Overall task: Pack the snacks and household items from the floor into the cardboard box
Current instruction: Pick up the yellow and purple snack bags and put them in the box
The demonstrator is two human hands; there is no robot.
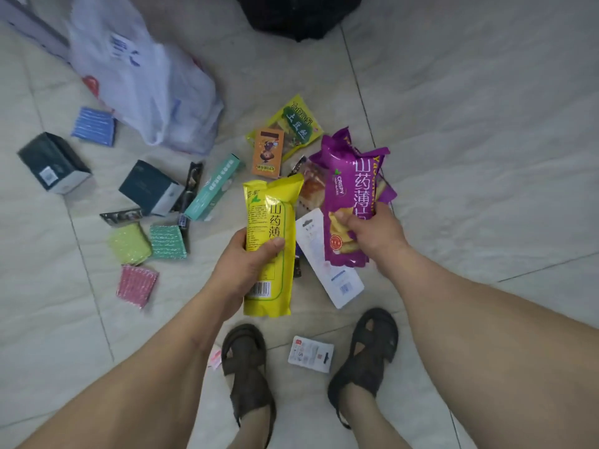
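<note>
While we are crouching over the tiled floor, our left hand is closing its grip around the middle of a yellow snack pack, thumb lying across the front, fingers behind. Our right hand is gripping a purple snack pack near its lower half, with what seems a second purple pack behind it. The purple one is reading "CRISPY" beside large Chinese characters; the yellow one is showing similar characters and a barcode low down.

Between the two packs a white blister card is lying on the floor, partly under the purple pack. At twelve o'clock from the hands an orange sachet is overlapping a yellow-green packet. At ten o'clock a teal carton and two dark boxes are lying, with a white plastic bag farther out. At nine o'clock green, teal and pink scouring pads are sitting close together. At six o'clock a small white packet is resting between our sandals. We are seeing no cardboard box in view.
</note>
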